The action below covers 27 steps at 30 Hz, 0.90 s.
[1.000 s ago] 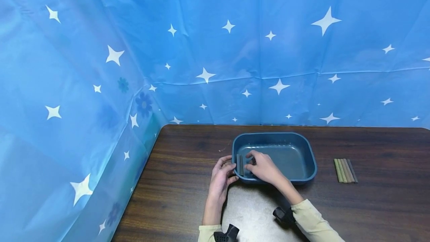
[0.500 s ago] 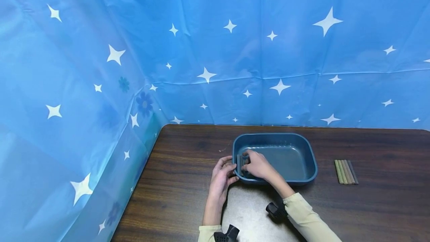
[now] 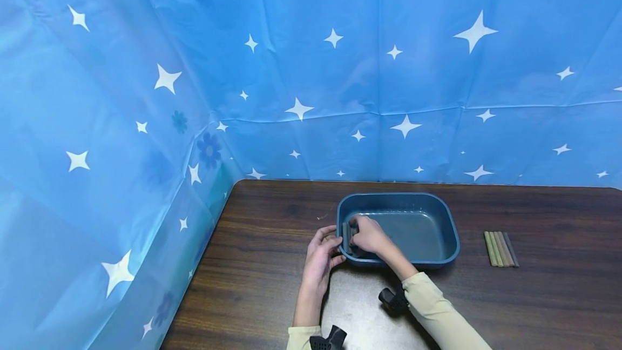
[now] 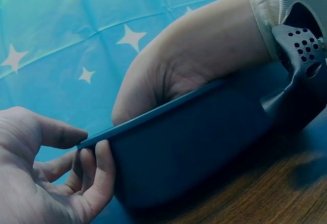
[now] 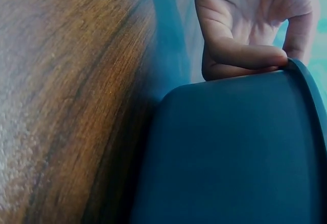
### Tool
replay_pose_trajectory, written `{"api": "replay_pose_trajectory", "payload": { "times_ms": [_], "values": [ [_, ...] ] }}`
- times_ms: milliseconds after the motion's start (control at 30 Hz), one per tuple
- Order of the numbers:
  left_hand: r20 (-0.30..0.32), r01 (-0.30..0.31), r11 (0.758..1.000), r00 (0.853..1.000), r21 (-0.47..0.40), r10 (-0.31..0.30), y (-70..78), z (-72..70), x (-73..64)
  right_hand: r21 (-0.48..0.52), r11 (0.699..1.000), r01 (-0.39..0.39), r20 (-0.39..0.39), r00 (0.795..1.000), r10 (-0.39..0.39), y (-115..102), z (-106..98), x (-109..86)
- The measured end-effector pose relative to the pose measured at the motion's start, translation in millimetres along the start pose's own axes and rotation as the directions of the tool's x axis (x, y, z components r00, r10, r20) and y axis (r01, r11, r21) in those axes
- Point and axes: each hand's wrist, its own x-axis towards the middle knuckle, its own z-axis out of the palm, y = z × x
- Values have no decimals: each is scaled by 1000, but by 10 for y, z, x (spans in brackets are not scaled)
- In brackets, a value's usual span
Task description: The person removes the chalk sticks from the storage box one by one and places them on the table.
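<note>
A dark blue rectangular plastic bin [image 3: 403, 259] stands on the table. My left hand [image 3: 318, 258] grips its left end, thumb at the rim and fingers against the outer wall, as the left wrist view shows up close. Grey sticks [image 3: 346, 239] lie side by side inside, along that left wall. Reaching over the front wall, my right hand [image 3: 371, 235] is down in the bin with its fingertips right at these sticks. The bin's wall hides those fingertips in both wrist views; I cannot tell whether they pinch a stick.
On the table [image 3: 262, 263] right of the bin, several thin sticks [image 3: 501, 249] lie in a row, green through brown to grey. A blue curtain with white stars [image 3: 298, 108] hangs behind the table and along its left side.
My right hand has moved left inside the bin, bringing its fingertips from beside the grey sticks right up to them. The left hand keeps its grip on the bin's left end.
</note>
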Motion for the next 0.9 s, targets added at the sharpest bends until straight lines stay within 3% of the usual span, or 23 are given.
{"api": "replay_pose_trajectory", "payload": {
  "times_ms": [367, 900],
  "values": [
    [-15, -2, 1000, 1000, -6, 2, -16, 3, 9, -46, 999, 25, -50, 998, -27, -19, 43, 45],
    [-22, -3, 1000, 1000, -8, 3, -4, 24, 2, -70, 996, 58, -21, 998, -60, -25, 25, 70]
  ]
}}
